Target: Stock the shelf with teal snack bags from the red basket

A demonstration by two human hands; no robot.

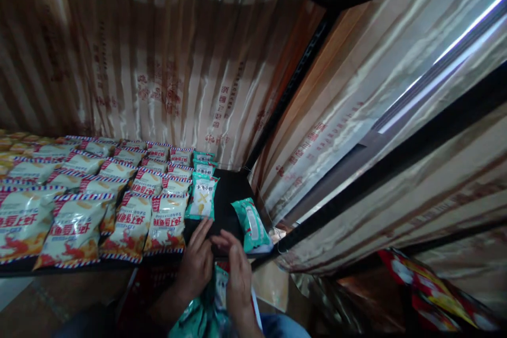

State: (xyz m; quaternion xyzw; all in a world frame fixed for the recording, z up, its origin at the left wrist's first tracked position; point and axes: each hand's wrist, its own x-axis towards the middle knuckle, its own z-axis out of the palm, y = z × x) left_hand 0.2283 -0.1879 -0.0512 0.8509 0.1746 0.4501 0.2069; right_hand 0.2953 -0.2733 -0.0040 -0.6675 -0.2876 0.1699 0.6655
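My left hand [198, 261] is at the shelf's front edge, its fingertips by the lower end of a teal snack bag [202, 198] that lies last in a short column of teal bags. Beside it on the right, my right hand [236, 280] is raised with its fingers extended and nothing visible between them. Below both hands are more teal bags [194, 322], partly hidden by my hands. Another teal bag [252, 224] lies tilted near the right end of the black shelf [227, 195].
Rows of white and orange snack bags [75, 229] cover the shelf to the left. Printed curtains [158, 63] hang behind and to the right. A black frame post [289, 90] rises at the shelf's back right corner. Red and yellow packages [431, 288] are at the lower right.
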